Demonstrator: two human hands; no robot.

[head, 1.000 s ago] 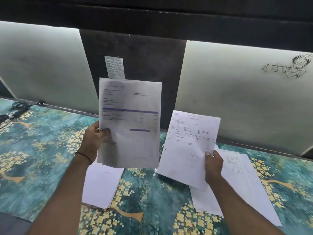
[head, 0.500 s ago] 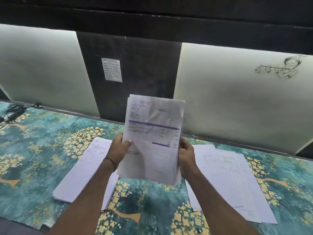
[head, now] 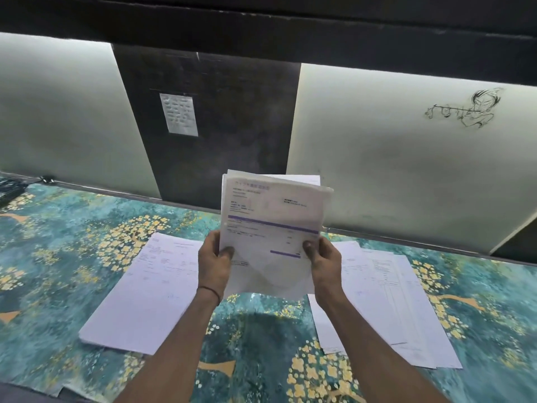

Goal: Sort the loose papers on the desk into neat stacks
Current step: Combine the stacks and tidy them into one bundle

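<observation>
While I watch through the head camera, the left hand and right hand each pinch a lower side edge of the sheaf of papers, thumbs in front, holding it upright above the desk. A left stack and a right stack lie flat either side. Beyond, a note hangs on the dark panel.

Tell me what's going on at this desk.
A person holds a bundle of papers upright, the left hand pinching its left edge and the right hand its right edge. Its sheets are not squared up yet. On the patterned desk cover, the left pile lies fairly even and the right pile is fanned out.
</observation>
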